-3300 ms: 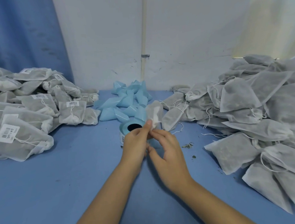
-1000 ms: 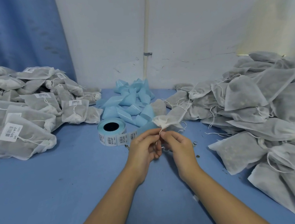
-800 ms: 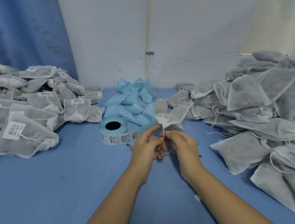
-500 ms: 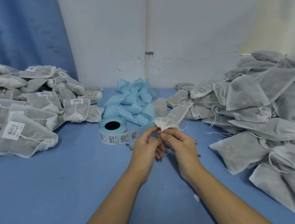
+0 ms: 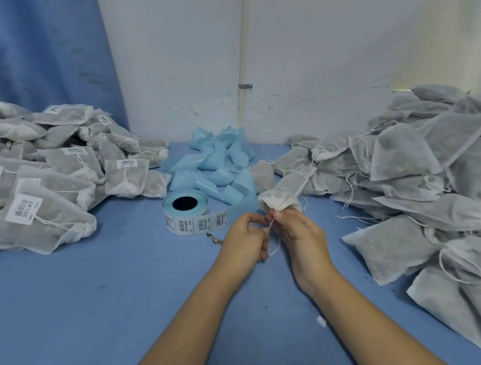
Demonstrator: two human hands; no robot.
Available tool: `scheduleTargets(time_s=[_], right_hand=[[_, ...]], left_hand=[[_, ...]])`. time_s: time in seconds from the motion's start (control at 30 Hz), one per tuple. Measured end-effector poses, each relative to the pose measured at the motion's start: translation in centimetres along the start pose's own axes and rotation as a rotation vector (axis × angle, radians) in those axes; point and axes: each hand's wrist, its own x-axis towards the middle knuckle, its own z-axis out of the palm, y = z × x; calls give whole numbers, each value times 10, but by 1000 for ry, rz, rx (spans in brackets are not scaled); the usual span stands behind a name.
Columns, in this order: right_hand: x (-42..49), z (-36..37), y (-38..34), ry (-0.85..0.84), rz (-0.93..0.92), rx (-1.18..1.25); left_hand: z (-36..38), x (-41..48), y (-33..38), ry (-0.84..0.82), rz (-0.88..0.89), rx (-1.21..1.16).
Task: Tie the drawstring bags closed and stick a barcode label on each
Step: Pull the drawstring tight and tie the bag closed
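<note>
Grey labelled bags (image 5: 32,181) heap on the left; many untied bags (image 5: 435,181) wait on the right. Left hand (image 5: 243,236) and right hand (image 5: 300,232) pinch the drawstring (image 5: 271,226) of one bag (image 5: 281,199), apparently mid-knot and unlabelled.

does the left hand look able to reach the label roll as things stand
Probably yes: the label roll sits just beside the left hand, nothing between, though it pinches the drawstring.

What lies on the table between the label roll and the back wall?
A heap of blue backing strips lies between the label roll and the wall, seen in the head view.
</note>
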Motion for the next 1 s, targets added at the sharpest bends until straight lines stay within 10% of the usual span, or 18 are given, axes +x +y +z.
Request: scheduleTargets(time_s=[0.13, 0.33, 0.5, 0.77, 1.0], right_hand=[[1, 0, -3, -31, 7, 19], [-1, -6, -3, 101, -306, -850], [-6, -1, -3, 72, -532, -1309], [-9, -2, -3, 111, -511, -1205], [-14, 0, 3, -28, -644, -1385]], left_hand=[[-3, 0, -10, 144, 248, 437], [-19, -2, -9, 265, 363, 983], [-11, -8, 2, 314, 580, 982], [0, -7, -5, 86, 665, 670], [-5, -4, 0, 199, 579, 291]])
